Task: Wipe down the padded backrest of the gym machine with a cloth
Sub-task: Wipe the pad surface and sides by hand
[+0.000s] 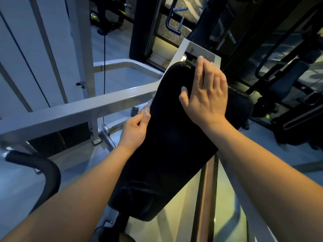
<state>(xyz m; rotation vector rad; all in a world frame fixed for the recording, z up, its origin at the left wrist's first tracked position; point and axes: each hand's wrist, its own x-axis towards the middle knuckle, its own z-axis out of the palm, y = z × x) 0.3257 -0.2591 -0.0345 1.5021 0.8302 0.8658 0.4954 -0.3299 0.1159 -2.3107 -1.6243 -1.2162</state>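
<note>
The black padded backrest (167,140) runs diagonally from the lower middle up to the grey frame bracket (197,49). My right hand (208,95) lies flat on its upper end, fingers straight and reaching the top edge. My left hand (136,130) is at the pad's left edge, fingers curled, pinching a small pale, crumpled cloth (146,109) against the side of the pad. Most of the cloth is hidden by my fingers.
A grey steel frame bar (73,110) crosses on the left beside the pad. A black curved handle (40,168) sits at lower left. Dark gym machines (288,95) stand at right and behind. A metal rail (206,198) runs below the pad.
</note>
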